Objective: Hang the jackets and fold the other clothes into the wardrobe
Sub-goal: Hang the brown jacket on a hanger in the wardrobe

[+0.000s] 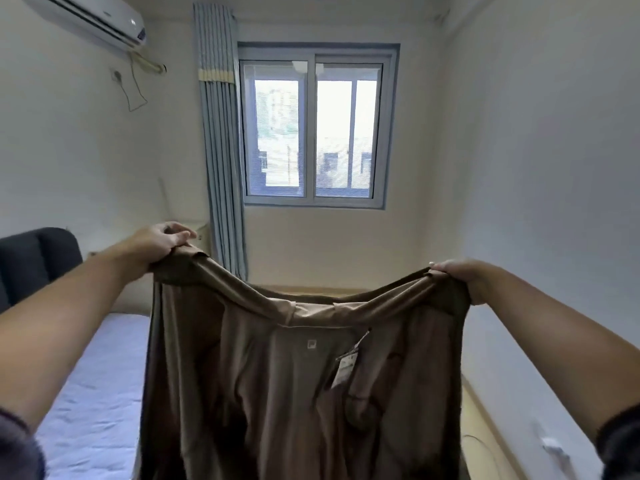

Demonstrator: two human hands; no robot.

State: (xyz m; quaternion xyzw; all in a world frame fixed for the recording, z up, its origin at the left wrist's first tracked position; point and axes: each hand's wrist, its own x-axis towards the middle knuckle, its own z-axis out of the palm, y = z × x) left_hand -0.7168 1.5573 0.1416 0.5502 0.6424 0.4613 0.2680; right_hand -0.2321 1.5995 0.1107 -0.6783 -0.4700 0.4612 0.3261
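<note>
- i hold a brown garment (277, 393) up in front of me, spread wide between both hands at chest height, its top edge sagging in a curve between them.
- my left hand (162, 242) has its fingers curled over one top corner of the garment, bunching the cloth in a firm grip.
- my right hand (460, 277) grips the other top corner the same way, fingers wrapped round the gathered edge.
- the cloth hangs straight down from my hands and runs out of the bottom of the view; i cannot tell whether it is a jacket or some other piece.
- a small square label (311, 344) sits just below the top edge, and a paper tag (346, 362) dangles beside it, tilted.
- the bed (93, 393) with its pale sheet lies to my left, below my forearm, with a dark headboard (34, 258) at the wall.
- straight ahead is a window (313, 128), with a striped curtain (221, 140) drawn to its left side.
- an air conditioner (90, 19) is mounted high on the left wall.
</note>
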